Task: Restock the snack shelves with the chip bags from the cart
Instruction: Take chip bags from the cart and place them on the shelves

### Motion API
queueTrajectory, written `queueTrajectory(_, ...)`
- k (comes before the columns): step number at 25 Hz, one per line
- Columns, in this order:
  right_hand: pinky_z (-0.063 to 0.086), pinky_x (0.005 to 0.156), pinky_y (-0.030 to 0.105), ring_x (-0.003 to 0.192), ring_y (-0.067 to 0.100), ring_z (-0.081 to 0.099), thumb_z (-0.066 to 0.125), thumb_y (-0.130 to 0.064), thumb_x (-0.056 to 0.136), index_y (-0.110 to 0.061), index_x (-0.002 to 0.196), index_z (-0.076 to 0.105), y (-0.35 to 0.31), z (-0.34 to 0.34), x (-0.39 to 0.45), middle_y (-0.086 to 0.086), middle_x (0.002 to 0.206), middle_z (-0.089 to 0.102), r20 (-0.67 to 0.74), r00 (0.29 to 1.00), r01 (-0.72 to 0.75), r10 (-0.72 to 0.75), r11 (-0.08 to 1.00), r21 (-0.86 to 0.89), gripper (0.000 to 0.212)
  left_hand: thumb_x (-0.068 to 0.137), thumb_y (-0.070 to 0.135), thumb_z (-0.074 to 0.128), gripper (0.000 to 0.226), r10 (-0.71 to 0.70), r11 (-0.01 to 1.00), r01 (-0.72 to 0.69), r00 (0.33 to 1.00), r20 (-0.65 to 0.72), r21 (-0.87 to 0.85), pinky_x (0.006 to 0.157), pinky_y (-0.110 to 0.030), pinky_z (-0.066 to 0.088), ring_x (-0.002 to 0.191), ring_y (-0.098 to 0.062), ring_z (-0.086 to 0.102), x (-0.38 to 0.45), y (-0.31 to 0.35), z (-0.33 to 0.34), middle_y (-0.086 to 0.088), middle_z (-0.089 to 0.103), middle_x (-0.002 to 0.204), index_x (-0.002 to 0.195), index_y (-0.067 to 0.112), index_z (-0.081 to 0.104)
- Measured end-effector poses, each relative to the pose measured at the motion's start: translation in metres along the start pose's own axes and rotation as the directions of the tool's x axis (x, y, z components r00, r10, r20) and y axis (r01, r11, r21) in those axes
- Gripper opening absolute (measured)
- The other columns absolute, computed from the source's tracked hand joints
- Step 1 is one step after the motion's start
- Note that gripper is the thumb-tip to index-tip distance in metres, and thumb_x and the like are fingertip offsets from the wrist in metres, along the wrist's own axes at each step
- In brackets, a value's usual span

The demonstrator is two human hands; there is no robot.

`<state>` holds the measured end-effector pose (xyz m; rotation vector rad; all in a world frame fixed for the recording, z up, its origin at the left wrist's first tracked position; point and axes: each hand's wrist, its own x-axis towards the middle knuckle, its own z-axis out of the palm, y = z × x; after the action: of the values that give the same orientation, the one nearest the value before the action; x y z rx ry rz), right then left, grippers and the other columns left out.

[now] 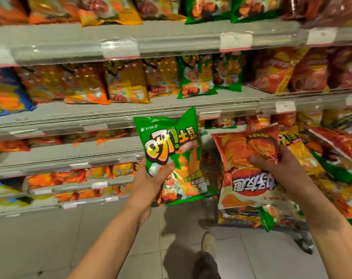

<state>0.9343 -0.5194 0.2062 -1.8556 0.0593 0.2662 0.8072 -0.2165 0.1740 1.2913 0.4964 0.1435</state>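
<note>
Right now your left hand (149, 182) grips a green potato-stick bag (175, 158) upright, thumb pressed across its front and the other fingers hidden behind it, so most of the bag stands above your fingers and its top corner reaches the lip of the middle shelf (130, 113). Your right hand (275, 168) clutches a red ridged-chip bag (249, 168) upside down, fingers curled into the crinkled foil near what is now its upper half, with the printed logo hanging below your knuckles. Beyond and beneath those fingers lies the heap of mixed bags in the cart (304, 240), only partly in view. Matching green bags (195, 77) sit on the shelf above your left fingertips, just right of them, and that looks like the slot to aim for. Lift the green bag clear of the shelf edge before pushing it in, and keep your thumb pressure light so the chips inside do not crush. Turn the red bag upright before you shelve it, logo facing outward.
</note>
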Motion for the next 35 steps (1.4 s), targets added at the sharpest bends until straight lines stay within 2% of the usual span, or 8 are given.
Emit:
queueTrajectory(3, 0.062, 0.077, 0.041, 0.094, 0.022, 0.075, 0.086, -0.056, 0.051, -0.027, 0.130, 0.053, -0.014, 0.033, 0.001, -0.003, 0.114, 0.072, 0.069, 0.997, 0.037, -0.035, 0.999, -0.025, 0.090, 0.075, 0.030, 0.085, 0.054, 0.021, 1.000, -0.022, 0.998, -0.063, -0.019, 0.084, -0.043, 0.060, 0.100, -0.024, 0.076, -0.009, 0.008, -0.031, 0.000, 0.078, 0.113, 0.124, 0.027, 0.063)
queueTrajectory(8, 0.059, 0.088, 0.047, 0.100, 0.023, 0.070, 0.084, -0.053, 0.057, -0.028, 0.129, 0.051, -0.026, 0.053, 0.005, -0.005, 0.116, 0.068, 0.102, 0.994, 0.042, -0.036, 0.997, -0.060, 0.082, 0.073, 0.031, 0.085, 0.055, 0.051, 0.998, -0.056, 0.992, -0.112, -0.039, 0.092, -0.048, 0.057, 0.103, -0.025, 0.075, 0.003, 0.017, -0.050, -0.002, 0.077, 0.114, 0.124, 0.026, 0.064)
queueTrajectory(14, 0.055, 0.065, 0.028, 0.092, 0.019, 0.071, 0.084, -0.045, 0.064, -0.025, 0.135, 0.049, -0.016, 0.023, 0.028, -0.004, 0.112, 0.069, 0.066, 0.997, -0.027, 0.030, 0.999, -0.045, 0.082, 0.084, 0.019, 0.081, 0.046, 0.106, 0.994, -0.102, 0.984, -0.143, 0.033, 0.090, -0.044, 0.058, 0.102, -0.021, 0.074, 0.046, 0.028, -0.027, 0.001, 0.078, 0.110, 0.125, 0.023, 0.062)
queueTrajectory(18, 0.055, 0.053, 0.020, 0.078, 0.011, 0.074, 0.085, -0.048, 0.060, -0.032, 0.126, 0.052, 0.001, -0.008, 0.055, -0.009, 0.104, 0.071, 0.057, 0.993, -0.097, 0.099, 0.995, -0.033, 0.076, 0.085, 0.018, 0.080, 0.042, 0.078, 0.989, -0.073, 0.997, -0.027, 0.129, 0.076, -0.031, 0.061, 0.097, -0.017, 0.076, 0.082, 0.019, 0.014, 0.002, 0.078, 0.108, 0.124, 0.023, 0.063)
queueTrajectory(23, 0.046, 0.040, 0.007, 0.060, -0.013, 0.066, 0.086, -0.051, 0.063, -0.045, 0.111, 0.049, 0.024, -0.049, 0.094, -0.019, 0.092, 0.065, 0.061, 0.977, -0.200, 0.204, 0.978, -0.063, 0.060, 0.082, 0.020, 0.082, 0.046, -0.142, 0.948, 0.098, 0.981, 0.128, 0.304, 0.075, -0.026, 0.059, 0.099, -0.015, 0.075, 0.108, -0.027, 0.055, 0.005, 0.078, 0.110, 0.124, 0.029, 0.064)
queueTrajectory(26, 0.052, 0.046, 0.012, 0.065, -0.006, 0.070, 0.086, -0.057, 0.057, -0.051, 0.102, 0.050, 0.035, -0.061, 0.115, -0.021, 0.082, 0.073, 0.101, 0.962, -0.248, 0.255, 0.965, -0.081, 0.057, 0.080, 0.024, 0.084, 0.047, -0.190, 0.901, 0.147, 0.979, 0.067, 0.407, 0.081, -0.027, 0.057, 0.100, -0.012, 0.074, 0.132, -0.045, 0.076, 0.008, 0.078, 0.108, 0.122, 0.029, 0.065)
queueTrajectory(30, 0.059, 0.075, 0.036, 0.088, 0.012, 0.073, 0.084, -0.058, 0.055, -0.042, 0.110, 0.058, 0.050, -0.062, 0.142, -0.014, 0.099, 0.075, 0.164, 0.946, -0.269, 0.281, 0.959, -0.092, 0.063, 0.084, 0.013, 0.081, 0.043, -0.207, 0.895, 0.215, 0.976, -0.063, 0.391, 0.064, -0.019, 0.058, 0.089, -0.013, 0.075, 0.172, -0.063, 0.101, 0.002, 0.077, 0.106, 0.121, 0.021, 0.061)
queueTrajectory(35, 0.062, 0.065, 0.033, 0.082, 0.016, 0.077, 0.086, -0.054, 0.055, -0.043, 0.112, 0.056, 0.057, -0.061, 0.147, -0.009, 0.095, 0.078, 0.162, 0.920, -0.357, 0.358, 0.933, -0.036, 0.065, 0.085, 0.002, 0.077, 0.034, -0.241, 0.859, 0.254, 0.967, -0.087, 0.445, 0.056, -0.017, 0.055, 0.079, -0.010, 0.072, 0.205, -0.080, 0.115, -0.001, 0.077, 0.096, 0.115, 0.013, 0.067)
